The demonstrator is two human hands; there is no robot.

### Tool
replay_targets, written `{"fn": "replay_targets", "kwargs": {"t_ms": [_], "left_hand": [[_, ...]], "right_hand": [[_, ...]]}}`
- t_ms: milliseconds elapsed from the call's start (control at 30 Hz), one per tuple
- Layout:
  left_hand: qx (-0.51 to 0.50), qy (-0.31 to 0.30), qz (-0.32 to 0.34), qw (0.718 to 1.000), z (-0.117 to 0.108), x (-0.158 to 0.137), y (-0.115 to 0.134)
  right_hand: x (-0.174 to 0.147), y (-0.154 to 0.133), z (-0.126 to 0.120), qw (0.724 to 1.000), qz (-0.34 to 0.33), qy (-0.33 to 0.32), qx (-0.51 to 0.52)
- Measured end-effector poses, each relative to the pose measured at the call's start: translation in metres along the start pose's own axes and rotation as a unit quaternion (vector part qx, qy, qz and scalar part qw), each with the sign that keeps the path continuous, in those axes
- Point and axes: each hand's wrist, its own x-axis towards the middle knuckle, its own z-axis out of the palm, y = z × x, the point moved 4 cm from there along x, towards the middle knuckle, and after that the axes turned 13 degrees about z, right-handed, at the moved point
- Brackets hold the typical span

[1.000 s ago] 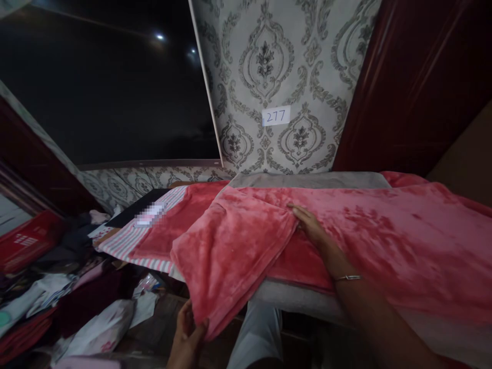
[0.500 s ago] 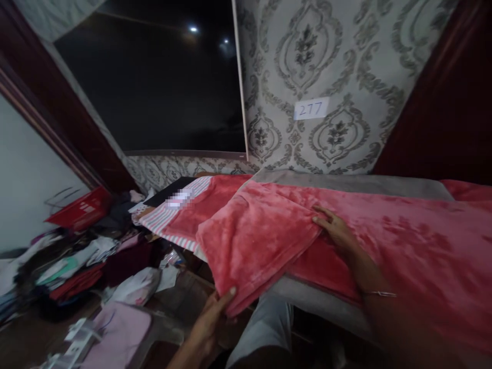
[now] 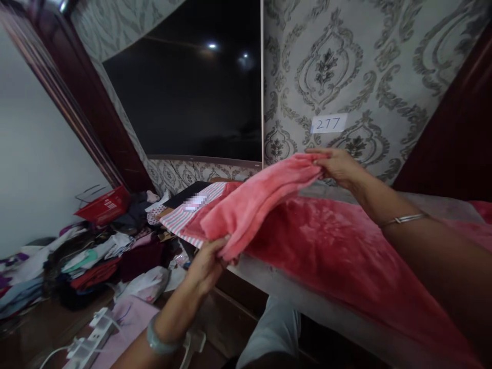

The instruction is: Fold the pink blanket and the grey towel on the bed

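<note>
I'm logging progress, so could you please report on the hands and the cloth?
Left hand and right hand gripping the pink plush cloth. Held part raised, spanning between them. No obstruction visible at either hand.

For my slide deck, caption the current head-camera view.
Left hand and right hand hold up plush pink-red fabric before grey, ornately patterned wallpaper.

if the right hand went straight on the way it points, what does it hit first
Beyond the pink blanket it holds, the right hand would probably meet the dark screen first, though depth is unclear.
</note>
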Motion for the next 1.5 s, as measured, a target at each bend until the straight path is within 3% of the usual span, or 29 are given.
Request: {"fn": "replay_targets", "kwargs": {"t_ms": [133,200,267,333,500,633,700,733,800,867,933,1033,1133,1200,1367,1433,1500], "left_hand": [[0.017,-0.055,-0.023,0.998,-0.001,-0.016,-0.002],[0.01,-0.099,-0.084,0.991,0.001,-0.033,-0.02],[-0.013,-0.15,-0.191,0.97,0.006,-0.057,-0.048],[-0.053,-0.183,-0.246,0.95,0.012,-0.08,-0.074],[-0.088,-0.293,-0.302,0.903,0.022,-0.12,-0.112],[-0.007,-0.415,-0.316,0.853,0.011,-0.132,-0.128],[0.105,-0.457,-0.252,0.846,-0.002,-0.119,-0.131],[0.179,-0.456,-0.183,0.853,-0.01,-0.105,-0.129],[0.345,-0.393,0.01,0.852,-0.025,-0.066,-0.12],[0.481,-0.303,0.191,0.8,-0.036,-0.028,-0.107],[0.552,-0.271,0.295,0.731,-0.042,0.002,-0.104],[0.593,-0.311,0.357,0.651,-0.042,0.033,-0.113],[0.613,-0.348,0.381,0.598,-0.042,0.049,-0.122],[0.612,-0.343,0.407,0.585,-0.046,0.052,-0.121],[0.588,-0.233,0.479,0.609,-0.078,0.036,-0.114],[0.59,-0.248,0.494,0.588,-0.087,0.021,-0.119],[0.6,-0.27,0.495,0.567,-0.092,0.009,-0.125]], "right_hand": [[-0.004,-0.021,-0.006,0.998,-0.041,0.02,0.042],[-0.01,-0.018,-0.015,0.998,-0.034,0.022,0.042],[-0.019,-0.009,-0.028,0.999,-0.009,0.035,0.03],[-0.03,0.001,-0.043,0.999,0.009,0.044,0.028],[-0.062,0.021,-0.082,0.994,0.056,0.088,0.031],[-0.079,0.049,-0.124,0.988,0.082,0.132,0.023],[-0.084,0.073,-0.152,0.985,0.095,0.141,-0.001],[-0.086,0.087,-0.166,0.985,0.101,0.14,-0.021],[-0.089,0.115,-0.192,0.982,0.119,0.135,-0.055],[-0.092,0.142,-0.21,0.978,0.139,0.128,-0.084],[-0.094,0.163,-0.219,0.974,0.158,0.125,-0.1],[-0.098,0.187,-0.22,0.962,0.218,0.145,-0.082],[-0.101,0.201,-0.214,0.952,0.257,0.16,-0.044],[-0.103,0.207,-0.212,0.952,0.256,0.165,-0.031],[-0.107,0.22,-0.217,0.956,0.232,0.176,-0.041],[-0.107,0.222,-0.218,0.957,0.2,0.166,-0.127],[-0.106,0.22,-0.217,0.941,0.156,0.166,-0.25]]}}
